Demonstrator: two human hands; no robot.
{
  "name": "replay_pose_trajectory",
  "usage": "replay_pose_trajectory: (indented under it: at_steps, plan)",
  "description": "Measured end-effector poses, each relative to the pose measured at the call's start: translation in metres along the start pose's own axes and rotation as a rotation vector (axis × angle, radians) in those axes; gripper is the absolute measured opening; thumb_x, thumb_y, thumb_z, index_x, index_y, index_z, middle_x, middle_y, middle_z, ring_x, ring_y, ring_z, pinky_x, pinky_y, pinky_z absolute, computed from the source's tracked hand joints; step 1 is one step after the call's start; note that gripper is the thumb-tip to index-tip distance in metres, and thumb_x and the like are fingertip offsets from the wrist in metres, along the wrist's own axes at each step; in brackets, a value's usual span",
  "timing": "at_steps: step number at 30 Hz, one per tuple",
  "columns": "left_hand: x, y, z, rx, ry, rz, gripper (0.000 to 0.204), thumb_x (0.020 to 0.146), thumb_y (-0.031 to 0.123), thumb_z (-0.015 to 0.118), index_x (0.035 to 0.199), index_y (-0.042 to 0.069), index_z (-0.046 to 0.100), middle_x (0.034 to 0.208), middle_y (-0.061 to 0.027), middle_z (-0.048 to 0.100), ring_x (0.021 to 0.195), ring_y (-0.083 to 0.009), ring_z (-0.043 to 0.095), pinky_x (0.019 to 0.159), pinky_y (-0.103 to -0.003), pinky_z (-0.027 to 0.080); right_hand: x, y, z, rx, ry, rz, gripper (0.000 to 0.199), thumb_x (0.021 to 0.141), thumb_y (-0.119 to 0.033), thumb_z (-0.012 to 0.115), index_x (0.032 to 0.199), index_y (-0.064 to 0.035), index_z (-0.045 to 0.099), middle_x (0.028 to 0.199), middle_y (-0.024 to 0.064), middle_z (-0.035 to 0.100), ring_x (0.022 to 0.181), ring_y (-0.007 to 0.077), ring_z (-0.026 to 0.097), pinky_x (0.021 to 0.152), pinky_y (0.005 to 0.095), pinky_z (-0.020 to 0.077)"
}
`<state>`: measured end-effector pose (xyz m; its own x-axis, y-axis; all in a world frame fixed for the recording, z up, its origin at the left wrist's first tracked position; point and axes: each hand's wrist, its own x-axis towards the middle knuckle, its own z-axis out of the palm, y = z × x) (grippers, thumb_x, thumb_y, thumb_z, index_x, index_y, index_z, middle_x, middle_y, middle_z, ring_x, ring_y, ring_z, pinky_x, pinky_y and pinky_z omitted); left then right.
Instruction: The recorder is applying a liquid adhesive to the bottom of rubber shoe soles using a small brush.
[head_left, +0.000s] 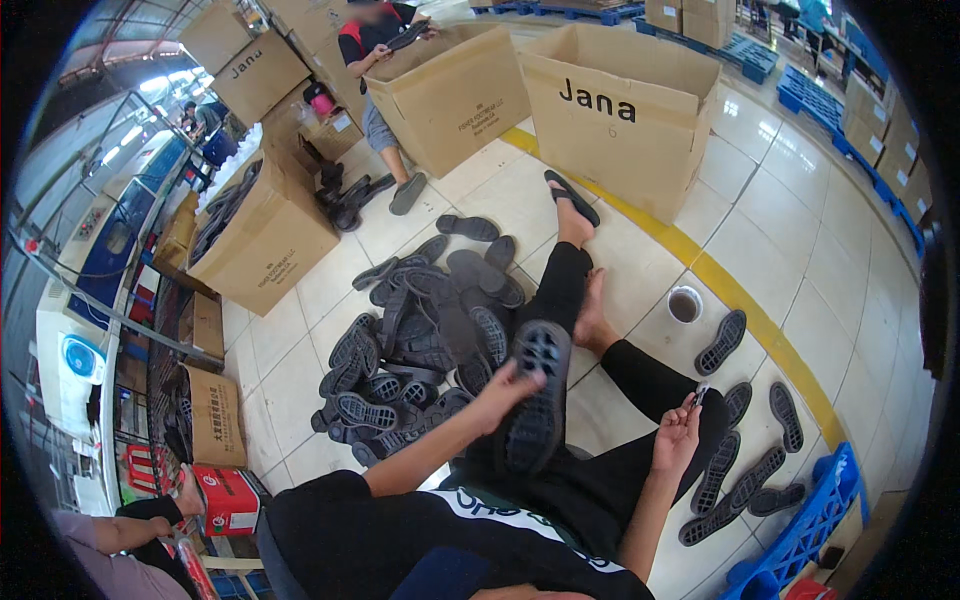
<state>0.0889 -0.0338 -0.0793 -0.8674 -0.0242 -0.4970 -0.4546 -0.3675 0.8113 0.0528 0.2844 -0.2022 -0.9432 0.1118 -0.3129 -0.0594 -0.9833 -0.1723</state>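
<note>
My left hand [508,392] grips a dark shoe sole [533,435] by its edge, slightly blurred, with the open grid of hollows facing up over my lap. In my right hand [676,440], fingers curled, is a small shiny tool [702,392] above my bent knee; its exact kind is too small to make out. A heap of dark soles [415,330] spreads over the floor to the left of my legs, some tread up and some smooth side up. Several more soles [752,480] lie scattered to the right of my knee.
A cup of dark liquid [685,304] stands on the tiles beyond my right knee. Large cartons [625,120] stand ahead, and a carton of soles [265,235] is at the left. Another person [375,60] handles a sole. A blue plastic pallet [815,525] borders the lower right.
</note>
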Motion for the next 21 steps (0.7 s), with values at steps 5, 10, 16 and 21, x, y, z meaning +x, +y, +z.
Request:
replay_pose_trajectory:
  at_steps: [5, 10, 16, 21]
  plan:
    - [-0.026, -0.030, 0.001, 0.588, -0.527, -0.141, 0.062, 0.081, 0.017, 0.076, 0.131, 0.001, 0.045, 0.124, -0.0067, 0.055, 0.114, -0.0151, 0.050, 0.102, -0.031, 0.038, 0.005, 0.005, 0.000, 0.008, 0.011, 0.077, 0.028, 0.101, -0.021, 0.048, 0.119, -0.0006, 0.055, 0.113, 0.0068, 0.063, 0.076, 0.0113, 0.053, 0.070, 0.0252, 0.0454]
    - [-0.027, 0.017, 0.014, 0.766, -0.409, 0.079, 0.082, 0.077, 0.006, 0.073, 0.148, 0.006, 0.031, 0.144, -0.0121, 0.045, 0.132, -0.0200, 0.043, 0.110, -0.033, 0.032, 0.012, 0.012, 0.003, 0.016, 0.080, 0.053, 0.024, 0.099, -0.020, 0.053, 0.114, -0.0029, 0.058, 0.112, 0.0067, 0.065, 0.078, 0.0119, 0.054, 0.071, 0.0260, 0.0445]
    - [0.010, 0.152, 0.029, 1.304, -0.090, 0.967, 0.061, 0.065, -0.007, 0.073, 0.124, 0.004, 0.059, 0.094, -0.0127, 0.071, 0.087, -0.0243, 0.070, 0.081, -0.036, 0.053, 0.014, 0.010, 0.005, -0.047, 0.194, -0.005, 0.023, 0.098, -0.021, 0.054, 0.114, -0.0044, 0.059, 0.111, 0.0050, 0.065, 0.079, 0.0112, 0.053, 0.074, 0.0266, 0.0456]
    - [0.025, 0.223, 0.013, 0.781, 0.049, 1.689, 0.055, 0.083, 0.007, 0.061, 0.134, 0.007, 0.042, 0.076, -0.0138, 0.063, 0.086, -0.0413, 0.063, 0.082, -0.053, 0.053, 0.017, 0.010, 0.009, -0.063, 0.289, -0.017, 0.023, 0.099, -0.023, 0.053, 0.113, -0.0049, 0.058, 0.110, 0.0046, 0.065, 0.079, 0.0118, 0.053, 0.074, 0.0271, 0.0466]
